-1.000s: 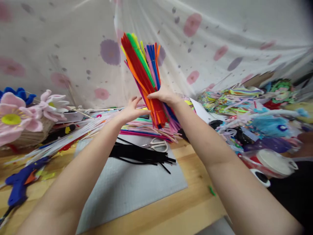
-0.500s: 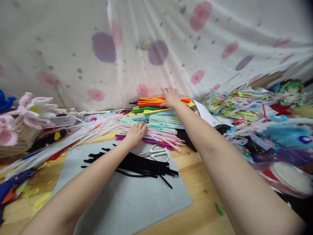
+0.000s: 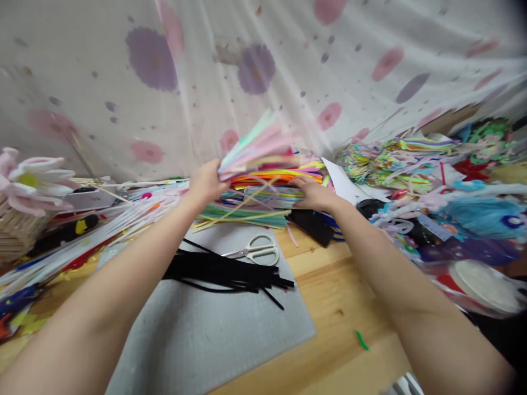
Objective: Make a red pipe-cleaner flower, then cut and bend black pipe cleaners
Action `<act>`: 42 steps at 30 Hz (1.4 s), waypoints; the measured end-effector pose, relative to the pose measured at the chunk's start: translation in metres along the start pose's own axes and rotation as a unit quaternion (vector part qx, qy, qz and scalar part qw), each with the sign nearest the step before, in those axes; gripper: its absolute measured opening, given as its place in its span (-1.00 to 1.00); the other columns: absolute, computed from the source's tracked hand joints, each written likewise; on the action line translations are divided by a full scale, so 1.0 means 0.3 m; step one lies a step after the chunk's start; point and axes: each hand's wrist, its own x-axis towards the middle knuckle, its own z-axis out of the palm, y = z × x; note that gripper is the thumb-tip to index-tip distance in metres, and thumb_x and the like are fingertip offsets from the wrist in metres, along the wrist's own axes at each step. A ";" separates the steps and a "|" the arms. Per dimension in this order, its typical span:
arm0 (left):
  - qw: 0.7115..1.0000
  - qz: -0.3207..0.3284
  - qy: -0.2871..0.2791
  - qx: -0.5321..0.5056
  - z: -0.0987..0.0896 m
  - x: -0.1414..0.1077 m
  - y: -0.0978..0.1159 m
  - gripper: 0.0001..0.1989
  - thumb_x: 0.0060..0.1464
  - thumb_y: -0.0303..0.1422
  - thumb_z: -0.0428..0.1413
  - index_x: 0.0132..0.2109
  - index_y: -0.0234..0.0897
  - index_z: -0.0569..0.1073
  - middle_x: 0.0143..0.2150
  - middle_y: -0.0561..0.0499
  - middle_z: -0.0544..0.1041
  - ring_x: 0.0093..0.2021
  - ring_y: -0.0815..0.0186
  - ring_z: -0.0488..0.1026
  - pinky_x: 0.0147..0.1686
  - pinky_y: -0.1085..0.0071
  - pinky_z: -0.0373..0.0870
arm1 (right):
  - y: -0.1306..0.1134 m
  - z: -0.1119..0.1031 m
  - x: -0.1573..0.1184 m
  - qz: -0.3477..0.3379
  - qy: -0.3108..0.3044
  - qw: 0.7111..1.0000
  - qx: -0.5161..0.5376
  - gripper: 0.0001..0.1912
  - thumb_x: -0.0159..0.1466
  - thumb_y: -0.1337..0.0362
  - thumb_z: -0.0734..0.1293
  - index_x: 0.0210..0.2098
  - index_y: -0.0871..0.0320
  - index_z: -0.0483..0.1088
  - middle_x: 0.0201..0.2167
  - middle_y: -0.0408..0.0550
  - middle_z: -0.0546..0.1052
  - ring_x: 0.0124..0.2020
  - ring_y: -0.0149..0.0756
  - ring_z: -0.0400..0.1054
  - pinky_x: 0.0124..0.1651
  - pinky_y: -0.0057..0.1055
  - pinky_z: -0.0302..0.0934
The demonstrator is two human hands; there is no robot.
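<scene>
My left hand (image 3: 206,184) is closed around one end of a bundle of pink, mint and white pipe cleaners (image 3: 261,145), lifted above the pile and blurred by motion. My right hand (image 3: 315,193) lies with fingers stretched out over the right end of the stacked pipe cleaners (image 3: 263,197), which are orange, blue, yellow and other colours. A few loose strands cross the front of that stack. Nearer to me, black pipe cleaners (image 3: 222,271) rest on a grey cutting mat (image 3: 230,340), beside scissors with pale handles (image 3: 263,255).
A dark flat object (image 3: 313,226) lies below my right hand. White pipe cleaners (image 3: 135,208) spread along the left, near a pink-and-white fuzzy flower (image 3: 33,181). Mixed craft pieces and a round-lidded container (image 3: 481,285) crowd the right. A flowered curtain (image 3: 288,66) hangs behind.
My left hand has taken up the pink and mint bundle and raised it. The right hand has come down and nearer, onto the stack's right end. The view has shifted slightly.
</scene>
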 end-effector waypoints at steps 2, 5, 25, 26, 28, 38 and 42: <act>0.998 -0.045 0.045 0.008 -0.035 0.072 0.024 -0.66 0.06 -0.25 0.01 -0.02 -0.27 0.34 -0.09 -0.10 0.48 -0.07 0.10 0.43 -0.14 0.29 0.33 | -0.011 0.043 -0.006 0.006 -0.018 0.998 -0.052 -0.11 -0.07 0.12 0.47 0.21 0.21 0.16 0.21 0.23 0.15 0.17 0.14 0.08 0.14 -0.05 0.05; 0.998 -0.023 0.054 0.032 -0.036 0.155 0.087 -0.58 0.01 -0.34 0.04 0.06 -0.27 0.29 -0.02 -0.12 0.44 0.01 0.08 0.38 -0.07 0.25 0.31 | -0.032 0.085 0.022 0.030 -0.003 0.992 -0.121 -0.19 -0.03 0.13 0.45 0.17 0.22 0.22 0.26 0.29 0.06 0.20 0.24 0.01 0.13 0.00 0.01; 0.987 0.137 -0.088 0.012 0.143 0.033 0.087 0.24 -0.29 0.16 0.16 0.37 -0.34 -0.27 0.39 -0.33 -0.29 0.34 -0.22 -0.39 0.22 -0.12 -0.39 | 0.050 0.057 0.403 0.066 0.030 0.988 -0.135 -0.43 0.18 0.34 0.21 0.19 0.32 0.18 0.12 0.31 0.31 0.10 0.09 0.20 0.08 -0.06 0.06; 0.981 0.163 -0.100 0.027 0.160 0.004 0.088 0.26 -0.33 0.17 0.17 0.37 -0.33 -0.24 0.39 -0.32 -0.31 0.34 -0.24 -0.44 0.20 -0.14 -0.44 | 0.051 0.065 0.391 0.058 0.025 0.989 -0.135 -0.39 0.17 0.33 0.22 0.21 0.34 0.14 0.16 0.32 0.26 0.14 0.10 0.17 0.11 -0.05 0.04; 0.971 0.202 -0.119 0.053 0.193 -0.044 0.091 0.27 -0.37 0.16 0.20 0.37 -0.31 -0.20 0.39 -0.32 -0.33 0.33 -0.27 -0.50 0.17 -0.19 -0.52 | 0.057 0.067 0.360 0.040 0.003 0.991 -0.127 -0.31 0.16 0.27 0.25 0.24 0.41 0.07 0.18 0.37 0.22 0.18 0.11 0.12 0.14 -0.07 0.01; 0.974 0.185 -0.097 0.086 0.250 -0.044 0.139 0.18 -0.29 -0.06 0.27 0.36 -0.32 -0.17 0.39 -0.32 -0.37 0.31 -0.25 -0.57 0.13 -0.27 -0.60 | -0.068 -0.108 0.158 0.082 -0.115 0.984 -0.105 -0.43 0.14 0.10 0.33 0.06 0.30 0.32 0.04 0.26 0.40 0.08 0.03 0.26 0.07 -0.18 0.12; 0.984 0.144 -0.073 0.072 0.273 0.010 0.159 0.07 -0.17 -0.18 0.24 0.36 -0.32 -0.19 0.39 -0.29 -0.35 0.33 -0.18 -0.53 0.15 -0.28 -0.55 | -0.224 -0.061 0.089 -0.034 -0.011 0.997 -0.064 -0.60 0.23 0.13 0.26 0.01 0.19 0.37 -0.03 0.15 0.45 0.05 -0.04 0.26 0.01 -0.21 0.14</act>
